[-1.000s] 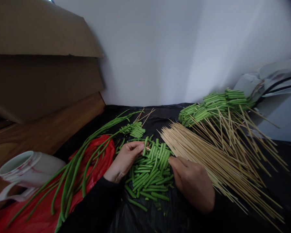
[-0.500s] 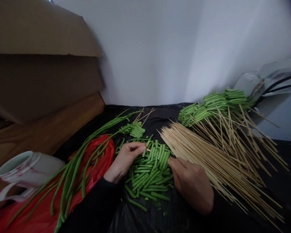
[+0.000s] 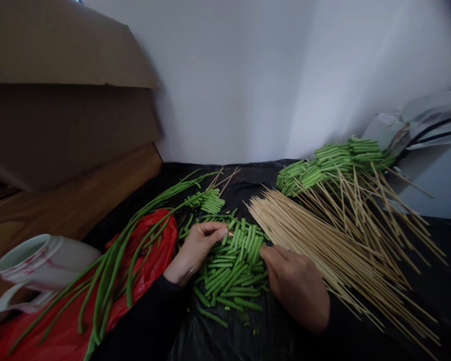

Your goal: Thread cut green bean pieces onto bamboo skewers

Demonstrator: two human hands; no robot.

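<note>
A heap of cut green bean pieces (image 3: 233, 271) lies on black plastic sheeting (image 3: 225, 341) in front of me. My left hand (image 3: 197, 248) rests on the heap's left side, fingers pinched on a bean piece at the tip of a thin bamboo skewer (image 3: 230, 233). My right hand (image 3: 296, 288) lies at the heap's right edge, fingers curled shut; what it grips is hidden, though the skewer seems to run toward it. A big bundle of bare skewers (image 3: 323, 240) fans out to the right.
Long uncut beans (image 3: 135, 235) lie across a red plastic bag (image 3: 150, 260) at left, beside a white jug (image 3: 33, 271). Finished bean skewers (image 3: 330, 160) are piled at the back right, a few more (image 3: 208, 200) at centre back. Cardboard boxes (image 3: 60, 90) stand left.
My left hand's fingertips have shifted slightly right and down on the heap, pressing the bean piece along the skewer tip. My right hand has barely moved.
</note>
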